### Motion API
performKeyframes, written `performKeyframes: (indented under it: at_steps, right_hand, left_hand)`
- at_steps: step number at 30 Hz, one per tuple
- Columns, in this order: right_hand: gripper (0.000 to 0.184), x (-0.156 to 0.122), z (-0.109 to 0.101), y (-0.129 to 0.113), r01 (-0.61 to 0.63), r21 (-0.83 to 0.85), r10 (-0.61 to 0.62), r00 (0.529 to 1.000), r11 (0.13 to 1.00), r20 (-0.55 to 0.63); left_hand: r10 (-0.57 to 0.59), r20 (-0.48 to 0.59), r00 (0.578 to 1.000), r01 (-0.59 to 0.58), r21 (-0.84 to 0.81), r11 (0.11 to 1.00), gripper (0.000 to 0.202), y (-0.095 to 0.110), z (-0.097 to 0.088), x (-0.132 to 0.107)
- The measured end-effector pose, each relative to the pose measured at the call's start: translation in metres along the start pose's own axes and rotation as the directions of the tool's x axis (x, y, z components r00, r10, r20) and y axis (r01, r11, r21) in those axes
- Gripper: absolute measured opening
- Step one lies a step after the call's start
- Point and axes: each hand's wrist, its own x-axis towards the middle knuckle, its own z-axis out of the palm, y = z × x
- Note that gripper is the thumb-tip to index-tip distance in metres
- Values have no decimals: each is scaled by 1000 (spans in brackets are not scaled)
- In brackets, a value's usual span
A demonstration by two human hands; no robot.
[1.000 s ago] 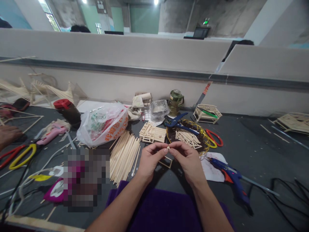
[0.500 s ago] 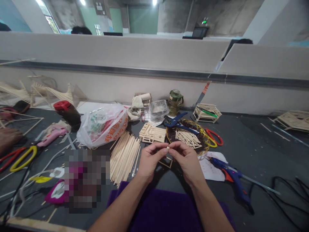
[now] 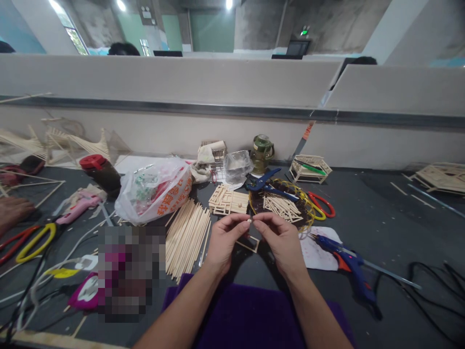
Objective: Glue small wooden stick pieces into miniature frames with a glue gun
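My left hand (image 3: 225,238) pinches a tiny pale piece (image 3: 250,221), perhaps wood, between thumb and forefinger. Opposite it, my right hand (image 3: 282,238) has its thumb and forefinger pressed together close to the same piece; whether it also grips it is hard to see. Below the fingers, a small rectangular stick frame (image 3: 250,247) lies on the dark table, partly hidden by my left hand. Just beyond are a stack of small stick frames (image 3: 229,202) and a basket (image 3: 309,224) holding short cut sticks (image 3: 279,206).
Long wooden sticks (image 3: 187,237) lie left of my hands, beside a plastic bag (image 3: 154,189). A blue glue gun (image 3: 358,271) rests at right near black cables. Blue cutters (image 3: 267,182) lie across the basket, scissors (image 3: 323,206) beside it. Another person's hand (image 3: 14,211) is at far left.
My fingertips have parted slightly, and the tiny piece has shifted a little left with my left fingers. The view has moved slightly; the other things stay in place.
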Motion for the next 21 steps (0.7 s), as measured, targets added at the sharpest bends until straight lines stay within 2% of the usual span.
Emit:
performKeyframes:
  at_steps: [4,7,9,15,21]
  right_hand:
    - [15,-2,-4,-3,81,-123,-96,987,989,-128]
    - [15,-1,-10,-3,126,-227,-182,953,966,-244]
    - [14,1,-13,-3,175,-290,-253,932,941,-259]
    - [10,1,-10,-3,270,-323,-288,958,907,-8]
    - [9,-1,-3,-4,289,-326,-291,956,900,44]
  left_hand:
    - [-48,-11,999,48,-58,997,22,-1,0,1]
    - [-96,-11,995,94,-104,990,25,-1,0,2]
    - [-114,-6,993,112,-124,986,26,-1,-1,2]
    - [-86,-36,996,81,-116,990,26,-1,0,3]
    - [-52,-37,998,51,-27,998,23,-1,-1,2]
